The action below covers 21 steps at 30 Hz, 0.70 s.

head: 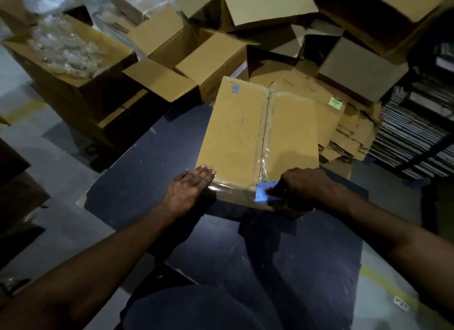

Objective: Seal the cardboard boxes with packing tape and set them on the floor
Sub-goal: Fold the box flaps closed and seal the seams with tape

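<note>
Left hand [190, 186] is lying flat, fingers straight, steadying the box [258, 138]; right hand [302, 185] is gripping the blue tape dispenser [266, 191] at its near edge; tape is likely wrinkling if the box slides

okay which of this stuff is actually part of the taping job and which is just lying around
In the job: closed box, tape on its seam, blue dispenser, left hand, right hand.
Lying about: open boxes, flattened cardboard, plastic wrap, stacked sheets.
</note>
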{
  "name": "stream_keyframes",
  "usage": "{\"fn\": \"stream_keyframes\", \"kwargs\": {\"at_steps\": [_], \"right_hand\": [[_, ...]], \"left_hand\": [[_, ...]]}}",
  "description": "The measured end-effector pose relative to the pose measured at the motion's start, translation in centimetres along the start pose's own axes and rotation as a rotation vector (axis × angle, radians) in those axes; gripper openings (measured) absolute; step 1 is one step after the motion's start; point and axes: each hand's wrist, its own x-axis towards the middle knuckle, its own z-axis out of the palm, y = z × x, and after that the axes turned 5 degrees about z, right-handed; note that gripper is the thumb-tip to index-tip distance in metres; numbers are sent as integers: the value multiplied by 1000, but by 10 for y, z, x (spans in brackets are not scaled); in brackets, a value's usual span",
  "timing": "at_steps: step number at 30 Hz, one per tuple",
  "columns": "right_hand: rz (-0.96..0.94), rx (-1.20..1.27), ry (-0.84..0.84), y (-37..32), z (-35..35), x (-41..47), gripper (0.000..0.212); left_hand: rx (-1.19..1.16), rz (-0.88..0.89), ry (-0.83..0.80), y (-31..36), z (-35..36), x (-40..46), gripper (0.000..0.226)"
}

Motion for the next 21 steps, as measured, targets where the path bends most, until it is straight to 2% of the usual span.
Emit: {"fn": "stream_keyframes", "kwargs": {"at_steps": [3,6,7,9,10,15,18,21], "right_hand": [[-25,77,-27,6,3,4,69],[-123,53,43,17,7,-4,81],[-176,8,65,24,7,-8,76],[-263,-17,82,37,5,-17,50],[-276,8,93,42,4,-21,46],[-259,70,99,47,4,-24,57],[-152,143,56,59,11,-20,64],[-121,58,-32,77,23,-23,45]], "left_hand": [[70,-27,-22,9,6,3,54],[11,-124,50,12,15,0,47],[1,-141,75,12,17,-1,46],[21,-138,87,13,17,-1,46],[33,-130,85,14,16,-1,47],[39,-134,64,14,12,-3,47],[17,-151,19,15,10,-3,50],[1,-154,-39,14,10,-5,61]]}}
